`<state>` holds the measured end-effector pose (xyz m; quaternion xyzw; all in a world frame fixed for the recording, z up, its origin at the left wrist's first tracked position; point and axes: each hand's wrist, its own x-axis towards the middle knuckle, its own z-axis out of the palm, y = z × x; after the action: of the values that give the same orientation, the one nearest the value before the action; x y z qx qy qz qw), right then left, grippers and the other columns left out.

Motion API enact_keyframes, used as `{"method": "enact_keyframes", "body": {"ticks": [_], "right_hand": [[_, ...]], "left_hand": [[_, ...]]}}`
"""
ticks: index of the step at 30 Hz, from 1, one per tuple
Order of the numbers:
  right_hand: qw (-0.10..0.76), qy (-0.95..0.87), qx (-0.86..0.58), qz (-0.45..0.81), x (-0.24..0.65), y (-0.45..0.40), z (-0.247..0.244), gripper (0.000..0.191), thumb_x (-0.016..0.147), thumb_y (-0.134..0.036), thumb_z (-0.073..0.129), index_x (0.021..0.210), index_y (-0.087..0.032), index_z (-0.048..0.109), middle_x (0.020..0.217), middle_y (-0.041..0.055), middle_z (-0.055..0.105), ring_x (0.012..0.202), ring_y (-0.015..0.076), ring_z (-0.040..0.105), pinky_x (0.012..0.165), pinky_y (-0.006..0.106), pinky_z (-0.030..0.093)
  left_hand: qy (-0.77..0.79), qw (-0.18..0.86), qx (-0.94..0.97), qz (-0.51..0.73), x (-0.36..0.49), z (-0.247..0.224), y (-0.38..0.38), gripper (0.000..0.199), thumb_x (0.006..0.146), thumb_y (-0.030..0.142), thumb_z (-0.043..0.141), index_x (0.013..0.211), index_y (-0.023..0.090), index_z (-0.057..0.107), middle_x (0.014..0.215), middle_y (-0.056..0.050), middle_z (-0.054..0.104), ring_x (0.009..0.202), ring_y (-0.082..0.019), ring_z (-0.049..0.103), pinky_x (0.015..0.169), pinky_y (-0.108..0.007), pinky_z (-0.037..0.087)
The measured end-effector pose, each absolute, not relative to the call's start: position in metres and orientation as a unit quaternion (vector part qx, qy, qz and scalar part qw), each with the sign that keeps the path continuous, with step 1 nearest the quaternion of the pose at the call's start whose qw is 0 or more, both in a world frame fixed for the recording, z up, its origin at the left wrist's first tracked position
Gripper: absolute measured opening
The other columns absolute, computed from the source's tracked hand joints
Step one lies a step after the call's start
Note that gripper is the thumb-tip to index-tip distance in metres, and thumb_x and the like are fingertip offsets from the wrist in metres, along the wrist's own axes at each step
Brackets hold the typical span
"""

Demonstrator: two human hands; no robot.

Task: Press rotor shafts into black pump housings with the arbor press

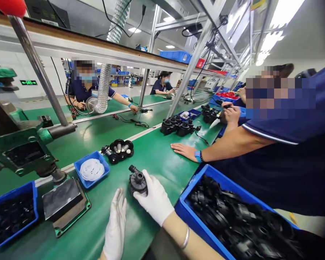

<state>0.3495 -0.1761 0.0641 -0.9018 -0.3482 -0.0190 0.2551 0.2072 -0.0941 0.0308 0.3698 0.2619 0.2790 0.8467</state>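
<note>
My right hand [155, 198], in a white glove, grips a round black pump housing [138, 182] with a stubby spout on top and another at its side. The housing is at the green bench top, its underside hidden from me. To its left, my gloved left hand [116, 220] is held edge-on with fingers straight and nothing in it. Beyond the hands sits a blue tray of white rings [92, 169]. Beside that tray stands a cluster of black parts with silver cylinders [120, 150].
A green hand press [24, 151] with a metal block [62, 198] stands left, near a blue bin of small black parts [35, 191]. A big blue crate [182, 202] of black parts is at right. A co-worker's hand [185, 151] rests on the bench; more black housings [177, 125] lie beyond.
</note>
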Motion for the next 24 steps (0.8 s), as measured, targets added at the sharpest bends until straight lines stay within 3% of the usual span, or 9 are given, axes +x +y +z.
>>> {"method": "enact_keyframes", "body": {"ticks": [4,8,11,15,19,24], "right_hand": [[0.208,-0.280,-0.937,-0.005,0.435,-0.159,0.084,0.077,0.083,-0.049,0.062,0.148,-0.019,0.034,0.119,0.0171,0.062,0.110,0.0352,0.061,0.089,0.044,0.048],[0.207,-0.224,-0.951,-0.044,0.533,-0.139,0.105,0.060,0.086,-0.042,0.064,0.137,-0.015,0.047,0.112,0.0154,0.066,0.101,0.0299,0.065,0.085,0.039,0.051],[0.208,-0.172,-0.957,-0.103,0.580,-0.124,0.109,0.046,0.092,-0.037,0.062,0.131,-0.016,0.052,0.126,0.0134,0.059,0.110,0.0269,0.061,0.093,0.044,0.050],[0.203,-0.124,-0.959,-0.152,0.585,-0.110,0.078,0.038,0.095,-0.035,0.059,0.128,-0.017,0.055,0.133,0.0110,0.055,0.115,0.0261,0.058,0.096,0.050,0.050],[0.201,-0.159,-0.958,-0.130,0.568,-0.107,0.038,0.035,0.094,-0.034,0.060,0.124,-0.016,0.058,0.129,0.0106,0.058,0.113,0.0252,0.059,0.095,0.048,0.051],[0.247,-0.212,-0.942,-0.086,0.557,-0.111,0.028,0.036,0.094,-0.034,0.061,0.125,-0.016,0.058,0.134,0.0108,0.055,0.120,0.0275,0.055,0.100,0.052,0.046]], "left_hand": [[0.233,0.874,0.329,0.272,0.217,0.016,-0.080,0.058,0.087,0.067,0.054,0.129,0.029,0.062,0.150,-0.006,0.047,0.147,-0.028,0.028,0.121,-0.047,0.028],[0.202,0.913,0.257,0.246,0.235,-0.015,-0.067,0.058,0.074,0.066,0.071,0.118,0.029,0.070,0.144,-0.009,0.053,0.147,-0.032,0.026,0.118,-0.049,0.032],[0.207,0.924,0.232,0.223,0.245,-0.034,-0.064,0.057,0.064,0.063,0.081,0.109,0.029,0.075,0.136,-0.010,0.059,0.146,-0.036,0.026,0.116,-0.053,0.034],[0.245,0.910,0.223,0.250,0.251,-0.044,-0.067,0.057,0.069,0.068,0.074,0.108,0.026,0.075,0.133,-0.012,0.061,0.145,-0.038,0.029,0.114,-0.054,0.037],[0.266,0.905,0.224,0.247,0.254,-0.040,-0.072,0.059,0.070,0.068,0.072,0.108,0.023,0.073,0.132,-0.015,0.060,0.142,-0.040,0.033,0.113,-0.056,0.038],[0.257,0.898,0.235,0.268,0.251,-0.031,-0.077,0.057,0.076,0.067,0.067,0.112,0.024,0.071,0.136,-0.015,0.058,0.141,-0.038,0.037,0.111,-0.057,0.039]]}}
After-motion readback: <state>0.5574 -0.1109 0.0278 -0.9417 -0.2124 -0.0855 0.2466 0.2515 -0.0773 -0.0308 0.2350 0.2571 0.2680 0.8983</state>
